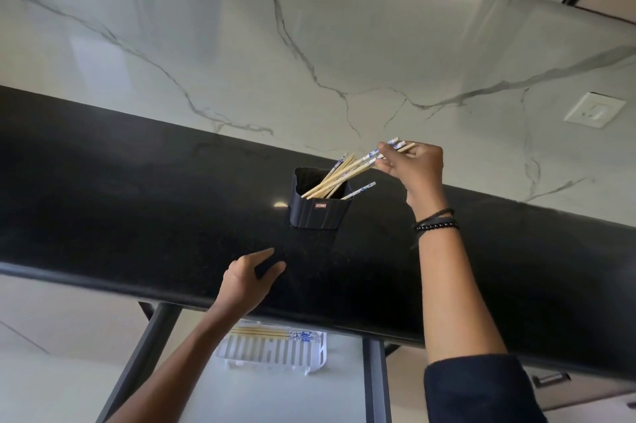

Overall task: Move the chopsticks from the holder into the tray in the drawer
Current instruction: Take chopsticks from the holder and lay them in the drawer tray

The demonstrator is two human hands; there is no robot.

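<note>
We see bare counter (137, 181) left of the holder (318, 207) and open drawer (275, 398) floor below the tray (272, 353), while the counter's front edge overhangs the tray's upper part.

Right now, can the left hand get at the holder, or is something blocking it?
Probably yes. The left hand rests open on the black counter just in front of the holder, with bare counter between them. The right hand grips chopsticks above the holder's far side, not across that path.
</note>
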